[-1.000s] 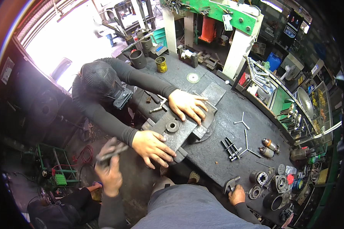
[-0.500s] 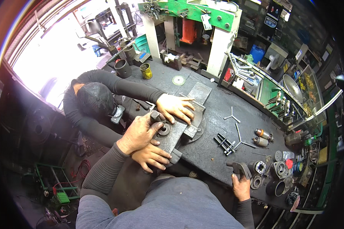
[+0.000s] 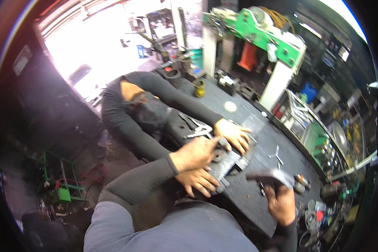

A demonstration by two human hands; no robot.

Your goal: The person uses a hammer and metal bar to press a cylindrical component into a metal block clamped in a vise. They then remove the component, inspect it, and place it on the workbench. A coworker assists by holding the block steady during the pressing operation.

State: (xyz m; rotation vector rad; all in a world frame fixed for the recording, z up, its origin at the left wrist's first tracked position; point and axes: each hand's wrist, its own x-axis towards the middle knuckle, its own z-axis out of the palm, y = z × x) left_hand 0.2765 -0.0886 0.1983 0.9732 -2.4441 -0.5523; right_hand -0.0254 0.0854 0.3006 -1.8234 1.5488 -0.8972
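Left hand [image 3: 194, 154]: closed around a short dark rod [image 3: 221, 143], which stands at the round ring [image 3: 217, 157] on the metal block [image 3: 223, 167]; whether they touch cannot be told. Right hand [image 3: 282, 206]: grips a blurred metal tool [image 3: 275, 176], raised over the workbench [image 3: 253, 210]. Co-worker's hands [image 3: 236, 135]: two, fingers spread, flanking the ring. Yellow can [image 3: 199, 88]: stands toward the workbench's far end.

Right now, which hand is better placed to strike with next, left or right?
Probably the right hand: it grips a blurred hammer-like tool, apart from the metal block. The left hand is occupied, holding a dark cylindrical piece at that block, close to a co-worker's hands.
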